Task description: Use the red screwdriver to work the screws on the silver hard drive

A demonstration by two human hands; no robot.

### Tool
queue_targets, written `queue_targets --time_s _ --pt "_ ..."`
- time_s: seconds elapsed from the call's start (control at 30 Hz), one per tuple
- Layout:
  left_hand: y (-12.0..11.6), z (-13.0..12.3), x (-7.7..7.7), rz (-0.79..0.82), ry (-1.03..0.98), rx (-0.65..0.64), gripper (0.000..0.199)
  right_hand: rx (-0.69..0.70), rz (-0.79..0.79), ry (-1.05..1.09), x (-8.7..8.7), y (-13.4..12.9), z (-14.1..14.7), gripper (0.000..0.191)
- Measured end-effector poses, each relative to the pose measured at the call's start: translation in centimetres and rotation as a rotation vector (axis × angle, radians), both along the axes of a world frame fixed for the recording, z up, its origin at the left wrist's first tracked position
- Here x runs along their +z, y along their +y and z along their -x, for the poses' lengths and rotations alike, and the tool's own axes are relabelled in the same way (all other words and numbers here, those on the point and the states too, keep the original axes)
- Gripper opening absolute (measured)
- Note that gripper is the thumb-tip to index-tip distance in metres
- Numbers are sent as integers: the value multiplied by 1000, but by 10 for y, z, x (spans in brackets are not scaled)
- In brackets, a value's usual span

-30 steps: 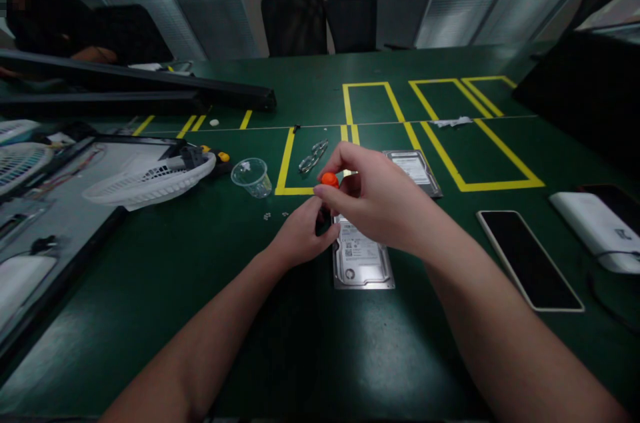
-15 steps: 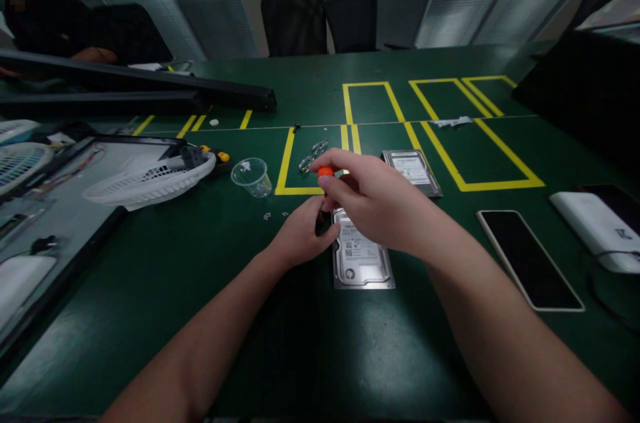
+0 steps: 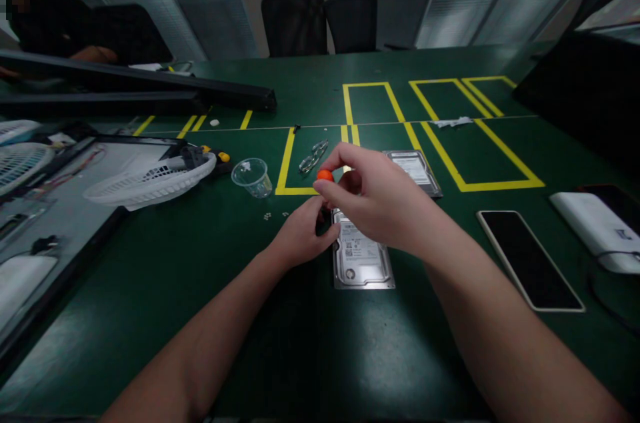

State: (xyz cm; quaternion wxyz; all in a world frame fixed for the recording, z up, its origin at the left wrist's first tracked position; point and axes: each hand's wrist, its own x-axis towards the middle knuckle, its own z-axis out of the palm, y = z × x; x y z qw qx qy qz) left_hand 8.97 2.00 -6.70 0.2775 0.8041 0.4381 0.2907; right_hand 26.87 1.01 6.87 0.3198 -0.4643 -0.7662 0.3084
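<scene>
My right hand (image 3: 373,200) pinches the orange top of a screwdriver (image 3: 325,175), which stands roughly upright over the far left corner of a silver hard drive (image 3: 361,253). The screwdriver's tip is hidden behind my fingers. At that same corner, my left hand (image 3: 305,226) is closed around the drive's left edge, its thumb along the side and its fingers close to the screwdriver. The drive lies flat, label up. A few tiny screws (image 3: 267,216) lie on the table left of it, near a clear plastic cup (image 3: 251,176).
A second hard drive (image 3: 414,170) and clear-framed glasses (image 3: 313,156) lie beyond my hands. Right are a phone (image 3: 531,260) and a white power bank (image 3: 597,230). Left stands a grey panel with white fan grilles (image 3: 150,182). Another person sits beyond black bars (image 3: 240,94).
The screwdriver's orange top sits slightly lower, and my right fingers have shifted their pinch on it. My left hand and the hard drive stay in place.
</scene>
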Motion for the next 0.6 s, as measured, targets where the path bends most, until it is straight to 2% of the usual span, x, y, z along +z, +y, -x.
queue_targets --time_s 0.17,0.3,0.47,0.6 --pt "1 1 -1 13 15 2 26 -38 3 0 -2 0 0 15" --pt "1 1 0 21 31 -14 23 4 26 45 -3 0 -2 15" --pt "0 0 2 16 10 2 24 39 -41 30 -1 1 -2 11" --pt "0 1 2 19 6 -1 24 56 -49 5 0 2 -1 16"
